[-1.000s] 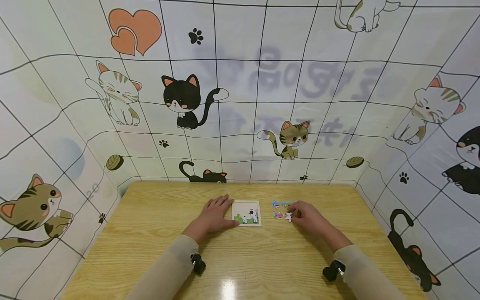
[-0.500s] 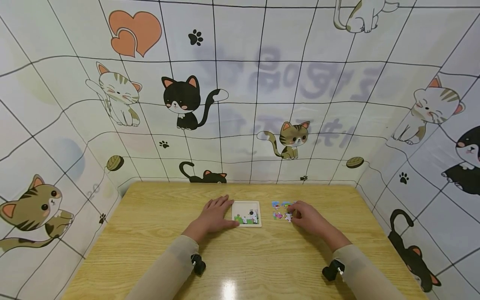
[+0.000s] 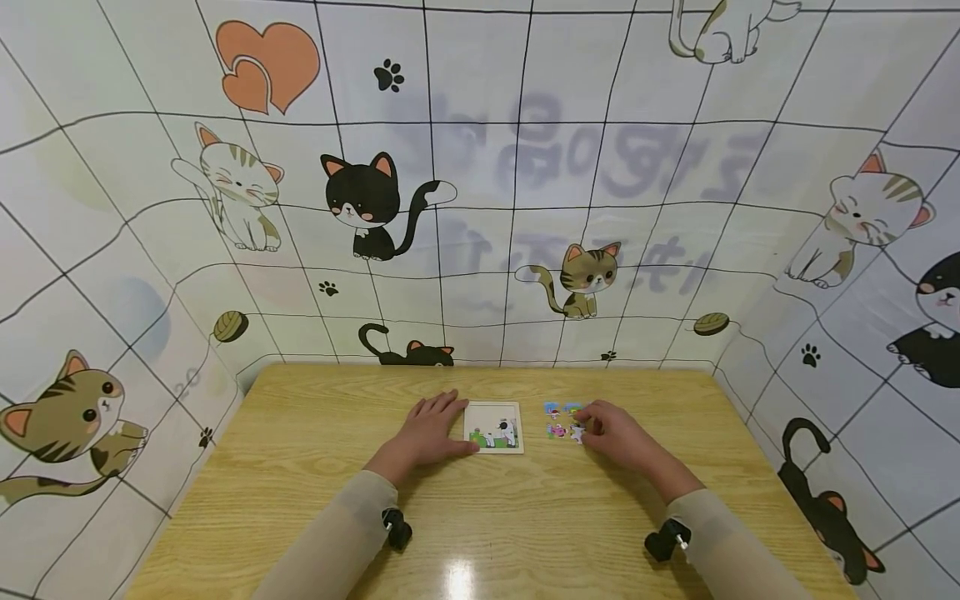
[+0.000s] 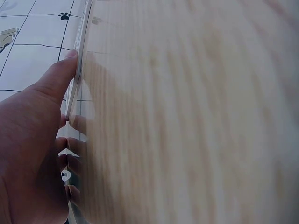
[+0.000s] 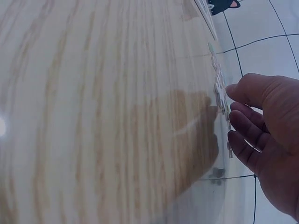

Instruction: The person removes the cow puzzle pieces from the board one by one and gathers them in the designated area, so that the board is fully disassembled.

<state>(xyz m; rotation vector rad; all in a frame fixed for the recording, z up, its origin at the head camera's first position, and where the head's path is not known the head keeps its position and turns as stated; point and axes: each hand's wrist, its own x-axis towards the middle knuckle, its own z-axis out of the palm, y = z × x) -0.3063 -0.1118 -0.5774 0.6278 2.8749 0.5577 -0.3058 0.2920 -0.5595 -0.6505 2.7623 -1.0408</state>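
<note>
- Tabletop [image 3: 480, 517] of pale wood grain lies in front of you, with a square puzzle tray [image 3: 487, 417] flat on it between your two hands.
- The tray has a light rim; fitted pieces [image 3: 491, 438] fill its near part with green and a black-and-white figure, while its far part shows plain white.
- Your left hand [image 3: 425, 433] rests at the tray's left side, its fingers extended and the thumb held wide of them. The thumb touches the near left corner, and the index fingertip lies at the far left corner.
- Loose puzzle pieces [image 3: 557, 431] lie on the tabletop to the right of the tray, apart from it, in two short rows: blue, green, pink and white show.
- Your right hand [image 3: 618, 435] is over the right end of those pieces, fingers loosely bent, with thumb and fingertips apart. You cannot tell just where each fingertip meets a piece, since the hand covers some of them.
- Your beige sleeves [image 3: 330, 533] each carry a black mount [image 3: 397, 530] near the wrist.
- Behind the tabletop stands a white wall covering [image 3: 480, 167] with black grid lines and cartoon cats.
</note>
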